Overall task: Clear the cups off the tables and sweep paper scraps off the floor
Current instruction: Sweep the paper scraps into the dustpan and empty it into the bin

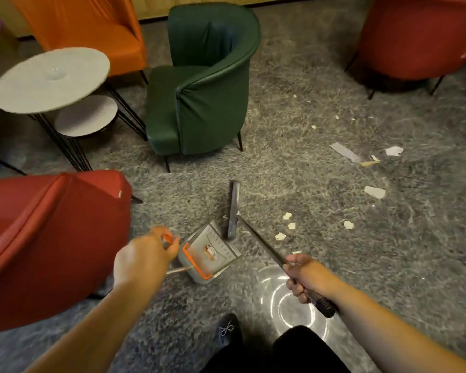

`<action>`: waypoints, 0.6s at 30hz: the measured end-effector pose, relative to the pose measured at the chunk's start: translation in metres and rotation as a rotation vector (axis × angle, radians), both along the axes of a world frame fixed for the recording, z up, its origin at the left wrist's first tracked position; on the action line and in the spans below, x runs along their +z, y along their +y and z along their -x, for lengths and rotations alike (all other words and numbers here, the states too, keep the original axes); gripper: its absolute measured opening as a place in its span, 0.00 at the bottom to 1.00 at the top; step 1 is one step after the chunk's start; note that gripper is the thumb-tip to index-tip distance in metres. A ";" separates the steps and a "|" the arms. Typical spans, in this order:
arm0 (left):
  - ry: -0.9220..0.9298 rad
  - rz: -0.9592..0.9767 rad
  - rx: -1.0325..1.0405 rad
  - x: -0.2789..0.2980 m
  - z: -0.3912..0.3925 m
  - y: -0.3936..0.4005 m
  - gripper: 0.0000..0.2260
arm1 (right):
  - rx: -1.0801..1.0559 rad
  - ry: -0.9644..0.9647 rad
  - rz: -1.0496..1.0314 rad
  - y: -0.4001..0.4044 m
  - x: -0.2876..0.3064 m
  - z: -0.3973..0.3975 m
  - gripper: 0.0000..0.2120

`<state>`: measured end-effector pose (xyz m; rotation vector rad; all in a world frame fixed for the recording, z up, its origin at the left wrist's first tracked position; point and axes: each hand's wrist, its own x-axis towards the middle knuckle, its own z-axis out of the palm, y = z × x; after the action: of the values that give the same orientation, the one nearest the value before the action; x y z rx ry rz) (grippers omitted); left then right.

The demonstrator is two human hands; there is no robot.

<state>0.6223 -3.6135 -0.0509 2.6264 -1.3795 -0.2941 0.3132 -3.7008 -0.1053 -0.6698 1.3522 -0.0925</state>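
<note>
The left hand [145, 254] is gripping the orange-tipped handle of the dustpan [209, 254], which is sitting on the grey floor [280, 162] with what is probably a scrap or two inside, though blur obscures it. The right hand [304, 278] is clamping the broom [256, 238] handle, its head resting just beside the pan. Paper scraps [374, 191] are lying scattered to the right.
</note>
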 end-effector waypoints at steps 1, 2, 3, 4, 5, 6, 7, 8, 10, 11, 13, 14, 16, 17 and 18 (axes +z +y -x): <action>0.012 -0.024 0.003 -0.005 -0.005 -0.009 0.10 | -0.011 0.006 -0.014 -0.008 -0.004 -0.005 0.08; 0.032 -0.045 0.012 -0.008 -0.007 -0.015 0.11 | -0.021 0.007 -0.022 -0.014 -0.007 -0.010 0.08; 0.047 -0.060 0.019 -0.014 -0.012 -0.026 0.11 | -0.032 0.002 -0.038 -0.026 -0.013 -0.015 0.07; 0.056 -0.070 0.020 -0.017 -0.014 -0.034 0.11 | -0.046 -0.004 -0.046 -0.034 -0.017 -0.019 0.07; 0.051 -0.077 0.014 -0.021 -0.018 -0.044 0.12 | -0.053 -0.003 -0.056 -0.046 -0.023 -0.024 0.07; 0.047 -0.087 0.014 -0.024 -0.021 -0.054 0.12 | -0.048 -0.003 -0.063 -0.058 -0.029 -0.030 0.08; 0.039 -0.094 0.010 -0.027 -0.024 -0.063 0.12 | -0.038 -0.002 -0.070 -0.070 -0.036 -0.036 0.09; 0.037 -0.101 0.008 -0.029 -0.027 -0.073 0.12 | -0.031 -0.006 -0.075 -0.081 -0.044 -0.041 0.09; 0.026 -0.106 -0.014 -0.032 -0.033 -0.092 0.12 | -0.023 -0.002 -0.080 -0.103 -0.059 -0.053 0.09; 0.018 -0.113 -0.021 -0.032 -0.036 -0.100 0.12 | -0.018 -0.001 -0.086 -0.113 -0.065 -0.058 0.09; -0.012 -0.132 -0.014 -0.033 -0.042 -0.117 0.12 | 0.009 -0.017 -0.107 -0.132 -0.078 -0.069 0.07; -0.026 -0.143 -0.004 -0.032 -0.046 -0.123 0.12 | 0.020 -0.020 -0.120 -0.140 -0.085 -0.074 0.07; -0.037 -0.150 0.021 -0.030 -0.052 -0.132 0.12 | 0.022 -0.019 -0.147 -0.155 -0.097 -0.080 0.08; -0.037 -0.152 0.034 -0.029 -0.054 -0.135 0.12 | 0.016 -0.028 -0.167 -0.161 -0.103 -0.082 0.09; -0.037 -0.155 0.047 -0.028 -0.054 -0.136 0.12 | 0.003 -0.044 -0.190 -0.167 -0.109 -0.082 0.10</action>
<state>0.6766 -3.7493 -0.0789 2.7980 -1.3552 -0.3619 0.3955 -3.8674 -0.2139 -0.5069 1.2985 0.0238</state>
